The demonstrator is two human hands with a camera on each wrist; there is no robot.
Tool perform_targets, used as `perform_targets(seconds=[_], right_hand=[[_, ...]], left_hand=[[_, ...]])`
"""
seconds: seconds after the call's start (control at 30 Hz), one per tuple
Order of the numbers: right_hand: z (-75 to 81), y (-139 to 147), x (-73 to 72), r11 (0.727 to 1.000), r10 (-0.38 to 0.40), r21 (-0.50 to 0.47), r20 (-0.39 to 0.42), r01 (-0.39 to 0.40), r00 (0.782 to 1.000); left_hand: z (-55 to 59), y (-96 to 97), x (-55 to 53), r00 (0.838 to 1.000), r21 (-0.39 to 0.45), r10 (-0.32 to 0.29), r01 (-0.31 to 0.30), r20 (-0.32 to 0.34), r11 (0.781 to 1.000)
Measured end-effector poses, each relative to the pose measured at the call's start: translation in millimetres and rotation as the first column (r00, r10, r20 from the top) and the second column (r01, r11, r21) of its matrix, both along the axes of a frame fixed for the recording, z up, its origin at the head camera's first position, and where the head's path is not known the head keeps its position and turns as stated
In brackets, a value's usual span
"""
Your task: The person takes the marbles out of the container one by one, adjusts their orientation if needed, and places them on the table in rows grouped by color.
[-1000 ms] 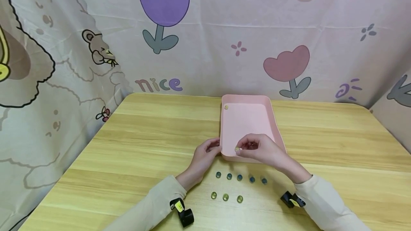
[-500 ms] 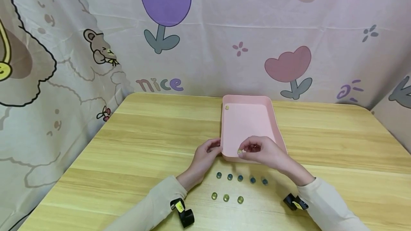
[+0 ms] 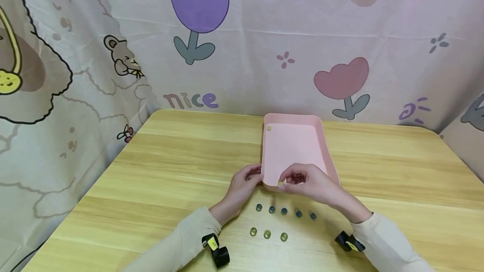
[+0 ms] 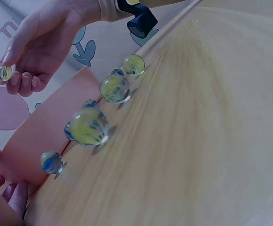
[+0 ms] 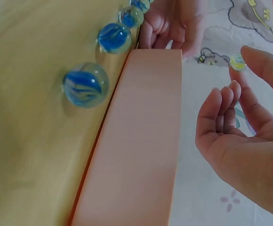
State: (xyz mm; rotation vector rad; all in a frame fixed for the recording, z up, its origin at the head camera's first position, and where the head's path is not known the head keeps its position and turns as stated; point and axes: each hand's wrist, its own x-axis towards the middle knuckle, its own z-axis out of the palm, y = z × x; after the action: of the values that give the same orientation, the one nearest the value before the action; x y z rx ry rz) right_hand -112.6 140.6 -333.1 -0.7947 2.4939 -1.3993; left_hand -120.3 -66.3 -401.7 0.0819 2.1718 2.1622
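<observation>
Between thumb and index fingertip my right hand (image 3: 311, 183) pinches a yellow-green glass marble (image 5: 237, 62). In the head view it overlaps the near rim of a shallow pink tray (image 3: 293, 146); both wrist views show it raised above the tray wall. My left hand (image 3: 242, 186) grips the tray at its near left corner, some fingers low against the wall. Another yellow marble (image 3: 269, 128) lies inside, in the far left corner. In front of the tray, several blue marbles (image 3: 284, 211) form a row, with three yellow-green marbles (image 3: 267, 234) in a second row nearer me.
Everything stands on a light wooden table (image 3: 181, 158). A patterned cloth (image 3: 257, 70) hangs behind it and along the left side. Black wrist cameras (image 3: 216, 250) sit at both cuffs.
The right hand has brought its marble slightly nearer to the tray's front rim. The left hand keeps its hold on the corner. The head view has shifted a little.
</observation>
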Motion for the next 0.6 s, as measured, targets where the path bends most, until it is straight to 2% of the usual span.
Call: perform_targets(seconds=[0.23,0.5,0.6], right_hand=[[2.9,4.4,7.3,1.000,0.023,-0.005,0.006,-0.023,1.000],[-2.3,16.0,26.2,0.999,0.034,-0.036,0.096,-0.031,0.995],[-6.0,18.7,34.3,0.998,0.006,-0.060,0.122,0.002,0.993]], left_hand=[[-2.8,0.4,-1.6,1.000,-0.009,0.014,-0.014,-0.005,1.000],[-2.8,1.1,-1.7,1.000,-0.015,0.009,-0.009,-0.001,1.000],[-2.3,0.7,-1.8,1.000,-0.012,0.004,-0.004,0.003,1.000]])
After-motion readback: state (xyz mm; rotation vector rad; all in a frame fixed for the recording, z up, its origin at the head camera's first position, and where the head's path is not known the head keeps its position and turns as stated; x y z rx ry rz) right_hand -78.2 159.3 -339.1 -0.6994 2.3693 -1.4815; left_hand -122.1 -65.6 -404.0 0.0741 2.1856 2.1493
